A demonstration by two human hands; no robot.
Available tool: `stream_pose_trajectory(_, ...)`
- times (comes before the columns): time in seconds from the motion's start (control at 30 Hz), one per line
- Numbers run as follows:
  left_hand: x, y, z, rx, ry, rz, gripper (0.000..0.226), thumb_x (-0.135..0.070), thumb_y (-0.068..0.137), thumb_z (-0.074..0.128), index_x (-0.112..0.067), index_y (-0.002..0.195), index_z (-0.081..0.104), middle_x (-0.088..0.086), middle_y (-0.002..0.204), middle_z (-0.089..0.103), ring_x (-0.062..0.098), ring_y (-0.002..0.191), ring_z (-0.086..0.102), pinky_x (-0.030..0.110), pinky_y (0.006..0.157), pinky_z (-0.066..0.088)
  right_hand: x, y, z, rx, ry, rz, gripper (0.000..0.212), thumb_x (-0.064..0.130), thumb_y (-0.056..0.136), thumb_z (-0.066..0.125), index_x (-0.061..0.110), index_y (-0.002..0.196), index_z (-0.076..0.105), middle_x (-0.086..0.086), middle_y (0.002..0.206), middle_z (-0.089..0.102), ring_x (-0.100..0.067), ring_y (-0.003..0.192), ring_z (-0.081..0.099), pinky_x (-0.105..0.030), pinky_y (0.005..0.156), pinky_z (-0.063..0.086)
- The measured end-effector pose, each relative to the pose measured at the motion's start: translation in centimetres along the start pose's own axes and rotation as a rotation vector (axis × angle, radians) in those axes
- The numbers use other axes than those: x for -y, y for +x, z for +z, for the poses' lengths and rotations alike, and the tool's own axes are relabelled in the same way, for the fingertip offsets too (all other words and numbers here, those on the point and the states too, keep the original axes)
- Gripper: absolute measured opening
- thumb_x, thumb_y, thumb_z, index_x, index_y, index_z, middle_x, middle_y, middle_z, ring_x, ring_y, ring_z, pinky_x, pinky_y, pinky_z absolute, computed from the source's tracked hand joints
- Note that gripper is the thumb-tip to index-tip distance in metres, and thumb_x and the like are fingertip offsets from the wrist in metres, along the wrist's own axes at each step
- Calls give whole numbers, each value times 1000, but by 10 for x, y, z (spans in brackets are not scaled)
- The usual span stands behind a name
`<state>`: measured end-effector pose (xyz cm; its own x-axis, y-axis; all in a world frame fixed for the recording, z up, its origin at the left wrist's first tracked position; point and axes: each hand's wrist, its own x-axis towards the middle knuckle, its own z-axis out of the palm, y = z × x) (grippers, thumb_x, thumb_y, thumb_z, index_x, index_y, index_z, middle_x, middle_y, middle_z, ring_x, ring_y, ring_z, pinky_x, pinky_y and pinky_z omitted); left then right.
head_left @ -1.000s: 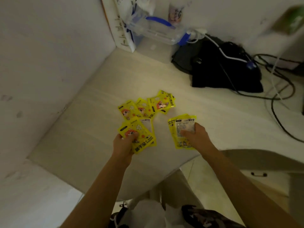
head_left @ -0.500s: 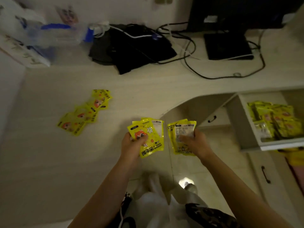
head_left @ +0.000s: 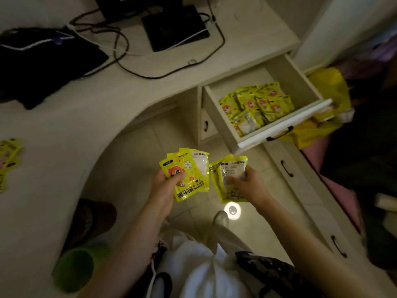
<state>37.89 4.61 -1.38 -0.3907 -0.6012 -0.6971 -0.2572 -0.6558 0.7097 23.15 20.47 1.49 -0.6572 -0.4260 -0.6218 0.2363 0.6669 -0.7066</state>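
My left hand [head_left: 164, 186] pinches a small fan of yellow hand-warmer packets [head_left: 189, 175], printed side up, over the floor. In my right hand [head_left: 250, 186] is a second bunch of yellow packets [head_left: 229, 175], held with the white label side up. Both hands hover in front of the curved desk edge. To the upper right an open drawer [head_left: 279, 131] holds several more of the same yellow packets [head_left: 255, 106]. A few packets [head_left: 6, 155] lie on the desk at the far left edge of the view.
On the pale curved desk [head_left: 90, 108] lie a black bag [head_left: 43, 61], black cables [head_left: 163, 76] and a black monitor base [head_left: 174, 26]. Shut drawers with dark handles [head_left: 286, 168] run below the open one. A yellow bag [head_left: 326, 87] sits behind it. A green cup [head_left: 73, 269] is at lower left.
My view has swung right from the desk's left corner to the open drawer. Both hands lifted the packets off the desk and carried them rightward over the floor.
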Motion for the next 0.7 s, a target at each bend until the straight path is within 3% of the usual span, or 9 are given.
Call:
stream_pose_trajectory(0.13, 7, -3, 62, 100, 37, -27, 24, 1, 83, 66, -17, 99, 65, 9, 98, 71, 26, 86, 68, 45, 78, 56, -19, 9, -51, -55, 31, 39, 28, 16, 82, 69, 11, 109, 62, -7, 103, 70, -24, 93, 68, -41, 83, 56)
stream_pose_trajectory(0.23, 5, 1, 99, 132, 66, -46, 24, 1, 83, 66, -17, 99, 65, 9, 97, 72, 27, 86, 69, 48, 78, 57, -24, 20, -80, -86, 66, 63, 30, 17, 82, 69, 11, 109, 60, -7, 104, 70, -25, 93, 68, -45, 85, 56)
stream_pose_trajectory(0.33, -3, 11, 130, 143, 87, -35, 29, 1, 84, 64, -13, 109, 63, 9, 99, 71, 23, 82, 70, 40, 69, 59, -22, 37, -104, -122, 100, 83, 31, 18, 81, 70, 12, 110, 60, -7, 104, 70, -26, 94, 68, -49, 86, 55)
stream_pose_trajectory(0.53, -29, 49, 178, 101, 84, -51, 24, 0, 85, 65, -19, 100, 62, 5, 93, 70, 17, 73, 69, 28, 50, 57, 5, 85, -142, -177, 95, 96, 31, 18, 82, 71, 9, 109, 59, -8, 106, 68, -27, 97, 66, -48, 88, 54)
stream_pose_trajectory(0.7, -59, 97, 205, 34, 41, -101, 30, -2, 85, 65, -14, 112, 60, 12, 103, 69, 24, 80, 68, 30, 54, 57, 37, 139, -164, -183, 57, 88, 35, 17, 80, 73, 6, 110, 60, -10, 107, 68, -29, 99, 66, -49, 89, 54)
